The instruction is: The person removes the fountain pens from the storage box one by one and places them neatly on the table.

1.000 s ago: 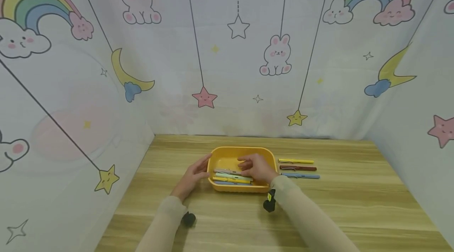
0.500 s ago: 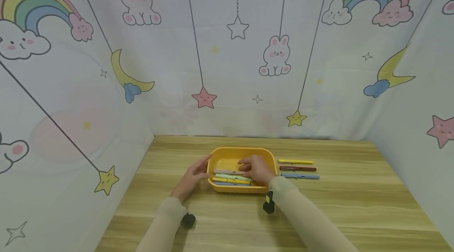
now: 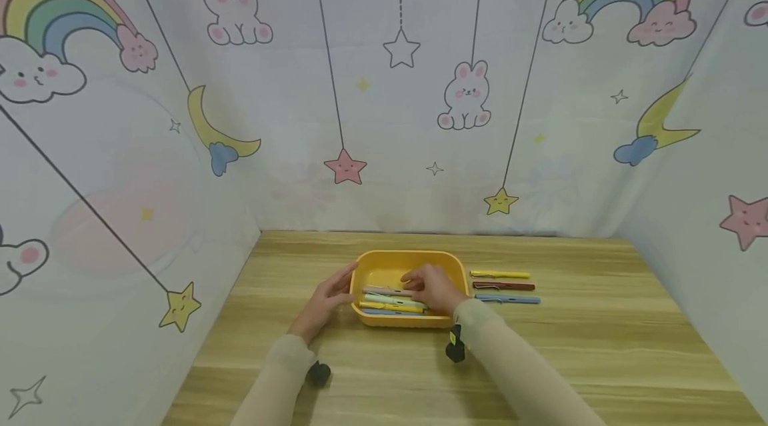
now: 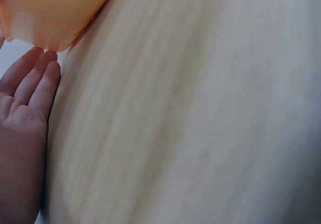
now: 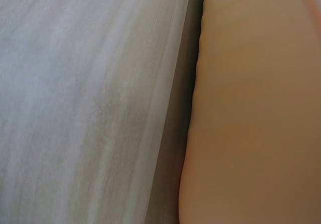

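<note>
A yellow plastic tray [image 3: 408,322] rests on the table, with several pens lying crosswise in it: a greyish-pink pen [image 3: 384,291], a mint green pen [image 3: 393,299], a yellow pen [image 3: 390,306] and a blue pen [image 3: 384,312]. My right hand [image 3: 441,289] reaches over the tray's right side and pinches the right end of the greyish-pink pen; the fingertips partly hide that end. At the tray's left end, my left hand [image 3: 322,306] touches the wall with its fingers extended. The left wrist view shows those fingers [image 4: 42,86] against the tray wall [image 4: 55,13].
Right of the tray lie a yellow pen [image 3: 501,274], a dark red pen [image 3: 504,286] and a blue pen [image 3: 507,299], roughly parallel. Printed fabric walls [image 3: 384,206] enclose the wooden table [image 3: 384,386] at the back and sides. The right wrist view holds only table and tray wall [image 5: 256,108].
The fingers of my right hand have drawn in from a looser spread onto the end of the greyish-pink pen. My left hand and the tray look unmoved.
</note>
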Tool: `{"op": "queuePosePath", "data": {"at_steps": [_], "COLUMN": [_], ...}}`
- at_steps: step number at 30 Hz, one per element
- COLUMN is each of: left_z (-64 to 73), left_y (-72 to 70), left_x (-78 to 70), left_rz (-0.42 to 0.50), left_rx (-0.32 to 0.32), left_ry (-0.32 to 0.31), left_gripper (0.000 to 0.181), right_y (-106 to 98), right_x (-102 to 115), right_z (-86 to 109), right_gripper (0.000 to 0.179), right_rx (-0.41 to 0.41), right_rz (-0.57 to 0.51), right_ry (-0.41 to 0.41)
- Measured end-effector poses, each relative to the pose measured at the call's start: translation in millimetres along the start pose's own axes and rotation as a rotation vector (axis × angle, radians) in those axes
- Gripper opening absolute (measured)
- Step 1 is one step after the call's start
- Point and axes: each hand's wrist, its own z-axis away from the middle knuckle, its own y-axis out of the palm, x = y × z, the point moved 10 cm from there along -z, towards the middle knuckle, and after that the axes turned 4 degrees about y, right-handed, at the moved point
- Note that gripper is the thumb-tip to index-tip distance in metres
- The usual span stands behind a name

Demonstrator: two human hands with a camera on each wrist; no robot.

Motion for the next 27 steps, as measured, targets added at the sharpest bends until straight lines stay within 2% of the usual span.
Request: {"op": "queuePosePath", "data": {"at_steps": [13, 19, 27], "left_z": [-0.4, -0.5, -0.1], "left_y": [1.0, 1.4, 1.2], "left_x": [-4.0, -3.0, -3.0], "left_rz": [-0.011, -0.021, -0.028], "left_rx": [-0.006, -0.002, 0.000], "left_ry": [0.014, 0.022, 0.022], "left_gripper": [0.069, 0.069, 0.069], "right_y": [-4.2, -5.1, -8.2], "right_x": [3.1, 3.4, 1.8], "right_z": [0.4, 2.5, 1.5], "right_gripper": [0.035, 0.032, 0.028], "right_rx": [-0.048, -0.057, -0.060], "right_rz": [0.049, 0.025, -0.021], "right_ry": [-0.016, 0.000, -0.019]}}
